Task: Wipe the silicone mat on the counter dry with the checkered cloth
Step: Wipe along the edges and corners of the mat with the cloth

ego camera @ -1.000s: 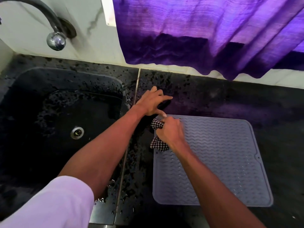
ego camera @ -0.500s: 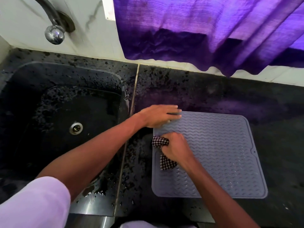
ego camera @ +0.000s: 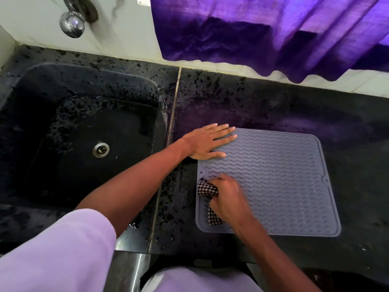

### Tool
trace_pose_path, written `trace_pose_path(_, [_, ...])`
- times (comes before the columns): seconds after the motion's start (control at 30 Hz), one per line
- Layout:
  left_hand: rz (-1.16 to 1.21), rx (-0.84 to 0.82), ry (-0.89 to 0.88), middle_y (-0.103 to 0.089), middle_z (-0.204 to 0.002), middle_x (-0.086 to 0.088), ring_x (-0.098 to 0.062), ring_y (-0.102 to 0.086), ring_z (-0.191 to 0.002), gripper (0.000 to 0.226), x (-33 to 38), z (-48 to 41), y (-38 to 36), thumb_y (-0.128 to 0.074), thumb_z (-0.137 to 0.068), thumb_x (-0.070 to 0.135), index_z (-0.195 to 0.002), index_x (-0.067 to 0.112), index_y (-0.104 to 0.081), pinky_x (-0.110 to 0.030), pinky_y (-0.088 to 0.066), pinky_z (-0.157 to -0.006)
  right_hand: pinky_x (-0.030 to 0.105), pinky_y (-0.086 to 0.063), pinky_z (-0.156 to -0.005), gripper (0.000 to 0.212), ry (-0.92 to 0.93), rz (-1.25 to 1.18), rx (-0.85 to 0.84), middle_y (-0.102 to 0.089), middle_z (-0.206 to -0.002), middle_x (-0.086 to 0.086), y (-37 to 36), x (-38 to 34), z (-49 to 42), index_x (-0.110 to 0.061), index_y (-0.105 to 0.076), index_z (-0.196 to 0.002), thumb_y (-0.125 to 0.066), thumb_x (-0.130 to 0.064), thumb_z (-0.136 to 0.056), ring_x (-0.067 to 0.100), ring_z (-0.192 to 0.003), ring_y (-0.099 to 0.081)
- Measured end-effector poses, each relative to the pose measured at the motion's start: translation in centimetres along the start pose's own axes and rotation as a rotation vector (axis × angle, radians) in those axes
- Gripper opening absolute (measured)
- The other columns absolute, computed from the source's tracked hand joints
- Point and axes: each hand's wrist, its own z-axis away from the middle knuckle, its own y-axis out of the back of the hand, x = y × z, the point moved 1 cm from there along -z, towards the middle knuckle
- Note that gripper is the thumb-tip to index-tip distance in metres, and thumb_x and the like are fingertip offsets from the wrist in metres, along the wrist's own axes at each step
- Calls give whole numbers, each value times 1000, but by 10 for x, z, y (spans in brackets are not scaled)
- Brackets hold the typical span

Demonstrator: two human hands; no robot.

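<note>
On the dark bench, right of the sink, the grey-blue silicone mat lies flat with its wavy ridges up. One small hole shows on its left edge and another on its right edge.

The left hand is spread flat with the fingers straight and close together. It presses on the mat's far-left corner. The fingers and thumb lie on the mat, and the heel of the palm sits off its edge on the bench.

The right hand is nearer to the person, on the left part of the mat, with its fingers curled round the bunched checkered cloth. The hand is slightly blurred. One wad of the black-and-white cloth sticks out to the left of the knuckles, right at the mat's left edge and touching it. A second bit shows under the heel of the hand, toward the mat's near-left corner. Both hands are on the left side of the mat, apart from each other, and the rest of the ridged surface is uncovered.

Water drops speckle the bench strip between the sink and the mat. The sink is black and wet, with a metal drain in its floor. A chrome tap hangs above its far side, against the white wall. A purple curtain hangs over the back of the bench. A lilac sleeve covers the left upper arm.
</note>
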Motion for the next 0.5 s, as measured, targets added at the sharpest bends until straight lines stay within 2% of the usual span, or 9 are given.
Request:
trace_pose_path(0.13, [1,-8,19,10,-169,-1,-19,8,-156,71,4,1,0,-14,-104,60,-162,22,5,-37,6,-126,37,-50,-89,51,80,70,-32,-57,-116,0,-5,-8,22,-15,-65,-121,-58,-2,-72,25,-109,-50])
trace_pose_path(0.23, [11,9,112,6,-170,-2,-19,6,-156,76,15,1,3,-7,-97,61,-162,22,1,-38,6,-125,40,-50,-88,41,100,56,-82,-56,-116,1,-10,-13,44,-15,-64,-119,-60,-15,-78,25,-109,-49])
trace_pose_path(0.37, [149,63,334,2,-170,-8,-22,5,-157,68,55,-8,-1,-31,-102,35,-162,12,-9,-39,5,-126,38,-52,-82,35,63,64,-204,-60,-108,2,-8,-11,53,-15,-68,-103,-56,-15,-71,26,-104,-56])
trace_pose_path(0.43, [196,137,401,-4,-169,-10,-24,0,-157,69,69,-9,-8,-20,-97,31,-161,9,-14,-39,5,-125,37,-53,-79,37,35,57,-194,-63,-106,3,-3,-11,44,-16,-70,-98,-52,-23,-67,27,-99,-61])
trace_pose_path(0.5, [208,205,417,-12,-168,-10,-24,-7,-156,74,73,-9,-13,-11,-91,33,-160,8,-21,-38,3,-125,38,-54,-81,44,48,41,-166,-63,-108,1,-3,-11,35,-19,-71,-102,-51,-28,-64,26,-99,-62])
